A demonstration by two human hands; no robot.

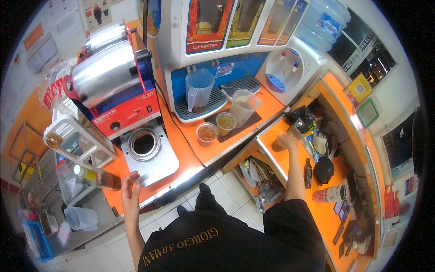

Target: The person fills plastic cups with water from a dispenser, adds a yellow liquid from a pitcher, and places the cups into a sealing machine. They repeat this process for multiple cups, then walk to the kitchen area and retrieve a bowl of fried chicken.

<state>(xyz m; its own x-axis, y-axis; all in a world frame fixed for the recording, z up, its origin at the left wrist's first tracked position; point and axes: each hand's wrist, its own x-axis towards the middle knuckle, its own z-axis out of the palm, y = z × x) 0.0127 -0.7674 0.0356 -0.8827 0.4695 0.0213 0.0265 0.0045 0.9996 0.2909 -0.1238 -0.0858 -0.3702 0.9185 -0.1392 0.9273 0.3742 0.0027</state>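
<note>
My right hand (288, 140) is closed around the middle of a clear plastic cup with brown contents (278, 145) at the orange side counter. The fingers hide part of that cup. My left hand (131, 190) holds nothing, its fingers loosely apart at the front edge of the orange counter. Beside it is the metal plate (163, 171) of a red cup sealer (127, 114), which has a round, dark opening. Two clear cups, one with reddish-brown contents (207, 133) and one with yellowish contents (226, 123), stand near the drink dispenser (176, 37).
A measuring jug (200, 88) stands on the drip tray, and a cloudy pitcher (243, 107) on a dark mat. Left of the sealer are a white rack (81, 136) and a bottle (108, 179). The side counter carries a black handset (308, 173), a black cap (323, 170) and a patterned cup (328, 194).
</note>
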